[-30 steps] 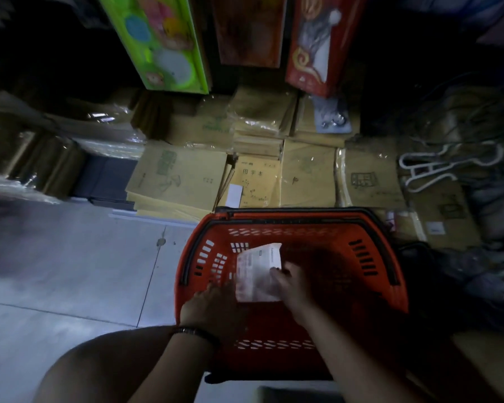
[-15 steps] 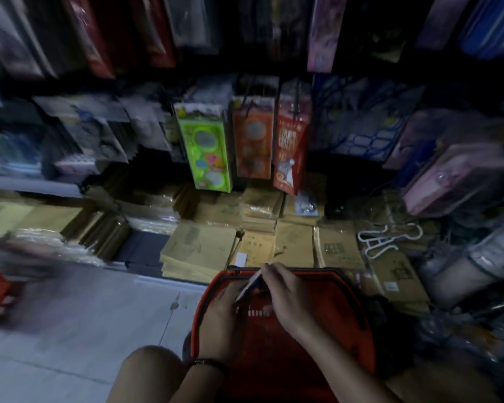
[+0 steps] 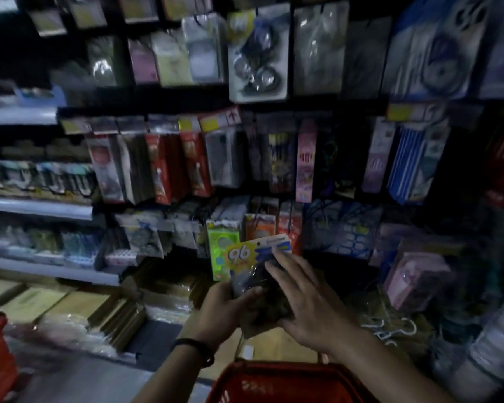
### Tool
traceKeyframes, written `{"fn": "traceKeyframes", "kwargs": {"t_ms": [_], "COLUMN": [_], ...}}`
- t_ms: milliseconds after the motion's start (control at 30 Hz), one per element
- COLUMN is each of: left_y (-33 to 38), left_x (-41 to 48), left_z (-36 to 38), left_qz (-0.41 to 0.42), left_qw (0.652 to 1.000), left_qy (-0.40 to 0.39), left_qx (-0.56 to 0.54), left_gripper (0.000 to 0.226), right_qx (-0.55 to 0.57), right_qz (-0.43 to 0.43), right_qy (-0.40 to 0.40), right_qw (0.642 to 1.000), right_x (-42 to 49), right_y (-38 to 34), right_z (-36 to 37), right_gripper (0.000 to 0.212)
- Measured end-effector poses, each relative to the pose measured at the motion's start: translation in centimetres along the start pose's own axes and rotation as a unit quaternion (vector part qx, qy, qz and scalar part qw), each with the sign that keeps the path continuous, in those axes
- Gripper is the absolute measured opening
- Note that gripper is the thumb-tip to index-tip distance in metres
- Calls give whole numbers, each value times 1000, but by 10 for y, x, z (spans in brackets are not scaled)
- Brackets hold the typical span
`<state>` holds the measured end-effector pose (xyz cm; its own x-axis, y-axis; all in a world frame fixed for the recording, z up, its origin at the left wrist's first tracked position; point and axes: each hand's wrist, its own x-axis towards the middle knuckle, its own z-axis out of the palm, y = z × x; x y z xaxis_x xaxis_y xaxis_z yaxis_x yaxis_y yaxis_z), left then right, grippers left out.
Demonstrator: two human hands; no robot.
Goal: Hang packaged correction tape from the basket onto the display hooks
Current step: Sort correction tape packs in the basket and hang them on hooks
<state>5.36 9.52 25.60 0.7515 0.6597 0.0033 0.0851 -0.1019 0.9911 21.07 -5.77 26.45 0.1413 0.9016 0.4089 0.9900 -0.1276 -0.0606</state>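
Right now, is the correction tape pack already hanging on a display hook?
No, the correction tape pack is held between the left hand and right hand, above the red basket.

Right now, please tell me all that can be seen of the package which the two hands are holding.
The package is a flat carded pack with a yellow burst printed "96", a blue band and a small hang hole at the top. It looks like card under clear plastic; its lower part is dark and blurred. It is held tilted above the red basket, before the hanging goods. The left hand clasps its lower edge; the right hand covers its front.
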Motion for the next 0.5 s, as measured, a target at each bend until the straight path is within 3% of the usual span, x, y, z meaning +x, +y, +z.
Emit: {"fn": "traceKeyframes", "kwargs": {"t_ms": [500], "left_y": [189], "left_x": [49], "left_z": [-49], "left_qz": [66], "left_qw": [997], "left_qy": [-43], "left_qx": [-15], "left_gripper": [27], "right_qx": [-173], "right_qz": [-114], "right_qy": [66], "right_qw": [976], "right_x": [122], "right_y": [17], "right_z": [-173], "right_gripper": [112]}}
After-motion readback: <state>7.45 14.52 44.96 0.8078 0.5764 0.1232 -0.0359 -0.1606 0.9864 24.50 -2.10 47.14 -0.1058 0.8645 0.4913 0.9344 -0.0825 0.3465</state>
